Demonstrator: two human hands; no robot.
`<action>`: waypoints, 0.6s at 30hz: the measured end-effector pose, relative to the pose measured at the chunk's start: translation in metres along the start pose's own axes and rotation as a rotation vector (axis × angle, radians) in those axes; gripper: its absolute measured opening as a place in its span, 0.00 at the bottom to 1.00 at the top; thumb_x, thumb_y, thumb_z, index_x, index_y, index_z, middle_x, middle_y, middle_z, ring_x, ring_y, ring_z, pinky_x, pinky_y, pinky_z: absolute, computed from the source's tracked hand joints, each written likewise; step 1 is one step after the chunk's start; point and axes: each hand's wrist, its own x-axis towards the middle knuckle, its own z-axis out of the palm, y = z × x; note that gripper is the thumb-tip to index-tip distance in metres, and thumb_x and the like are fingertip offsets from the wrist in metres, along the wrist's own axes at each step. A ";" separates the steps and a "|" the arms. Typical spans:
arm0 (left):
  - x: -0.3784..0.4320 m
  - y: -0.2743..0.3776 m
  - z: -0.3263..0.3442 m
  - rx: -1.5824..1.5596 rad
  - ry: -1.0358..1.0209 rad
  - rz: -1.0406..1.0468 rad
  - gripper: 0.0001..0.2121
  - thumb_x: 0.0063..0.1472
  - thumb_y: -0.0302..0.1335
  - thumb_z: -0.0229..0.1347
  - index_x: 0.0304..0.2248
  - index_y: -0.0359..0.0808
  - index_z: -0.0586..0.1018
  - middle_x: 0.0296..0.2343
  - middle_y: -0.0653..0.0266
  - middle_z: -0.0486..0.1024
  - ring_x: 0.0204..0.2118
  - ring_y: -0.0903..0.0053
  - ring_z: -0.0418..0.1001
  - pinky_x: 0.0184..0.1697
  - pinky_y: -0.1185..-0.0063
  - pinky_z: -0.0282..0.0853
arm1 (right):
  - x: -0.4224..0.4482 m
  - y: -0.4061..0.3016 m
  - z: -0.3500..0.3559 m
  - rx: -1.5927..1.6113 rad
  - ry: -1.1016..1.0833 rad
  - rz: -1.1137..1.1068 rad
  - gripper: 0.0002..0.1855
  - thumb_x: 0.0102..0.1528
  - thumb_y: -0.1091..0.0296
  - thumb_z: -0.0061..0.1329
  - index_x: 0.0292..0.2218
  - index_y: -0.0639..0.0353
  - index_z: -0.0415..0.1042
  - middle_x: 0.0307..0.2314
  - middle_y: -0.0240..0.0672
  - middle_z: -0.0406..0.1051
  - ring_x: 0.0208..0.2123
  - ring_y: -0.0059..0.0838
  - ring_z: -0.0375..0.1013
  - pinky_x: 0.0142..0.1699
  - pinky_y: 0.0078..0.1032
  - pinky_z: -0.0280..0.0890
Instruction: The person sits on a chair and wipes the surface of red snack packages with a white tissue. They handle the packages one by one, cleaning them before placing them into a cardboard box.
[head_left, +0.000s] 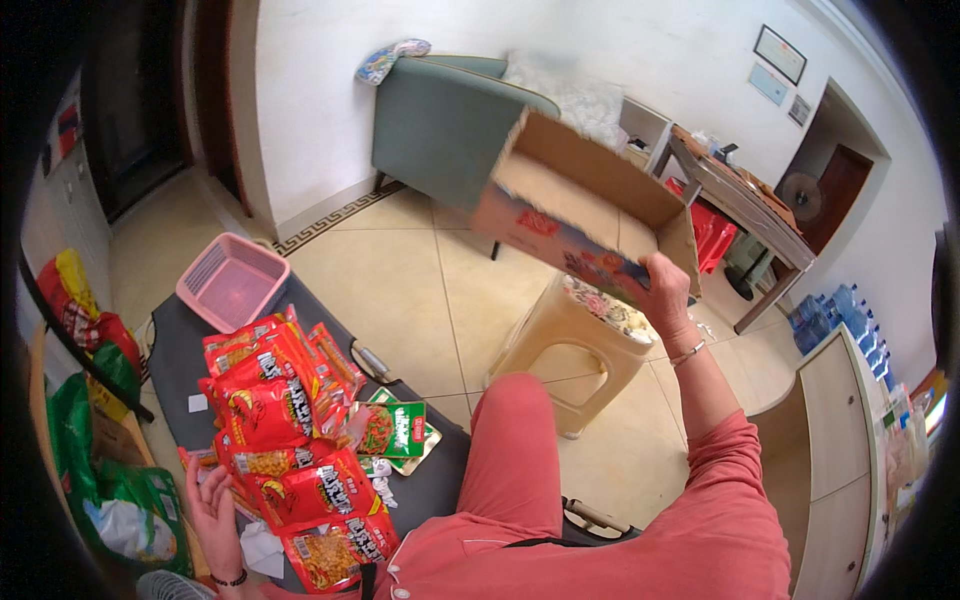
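Note:
My right hand (666, 289) grips the near right corner of a shallow cardboard box (577, 199). The box is tilted, its open side facing up, and nothing shows inside it. It hangs over a beige plastic stool (574, 360) with a floral top. To the left, my left hand (210, 499) is raised palm up with fingers apart, holding nothing. Beside it, a heap of red snack packets (315, 487) covers part of a dark grey padded surface (442, 472). Green food packets (405, 429) lie at the heap's right edge.
A pink plastic basket (234, 281) stands beyond the packets. Green and white bags (139, 517) crowd the far left. A grey-green sofa (457, 127), a wooden table (742, 195) and large blue water bottles (844, 315) stand farther back. A pale cabinet (832, 457) is at right.

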 end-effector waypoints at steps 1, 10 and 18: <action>0.000 0.000 0.004 0.025 -0.005 -0.020 0.28 0.59 0.18 0.45 0.59 0.36 0.52 0.44 0.56 0.67 0.47 0.75 0.66 0.53 0.78 0.59 | -0.025 0.021 0.002 -0.039 -0.077 0.014 0.18 0.42 0.58 0.60 0.26 0.56 0.64 0.19 0.37 0.65 0.22 0.39 0.68 0.26 0.32 0.62; 0.005 -0.021 -0.006 0.133 -0.090 -0.110 0.23 0.59 0.17 0.46 0.54 0.31 0.61 0.45 0.58 0.67 0.48 0.75 0.66 0.53 0.79 0.60 | -0.102 0.089 0.023 -0.134 -0.562 0.259 0.13 0.43 0.67 0.56 0.31 0.56 0.69 0.26 0.40 0.69 0.34 0.44 0.69 0.38 0.37 0.65; 0.009 -0.043 -0.007 0.186 -0.159 -0.120 0.20 0.59 0.21 0.51 0.51 0.29 0.65 0.44 0.57 0.69 0.47 0.77 0.68 0.51 0.80 0.64 | -0.085 0.060 0.029 0.013 -0.694 0.602 0.24 0.44 0.63 0.58 0.43 0.56 0.68 0.37 0.46 0.72 0.42 0.45 0.71 0.45 0.35 0.65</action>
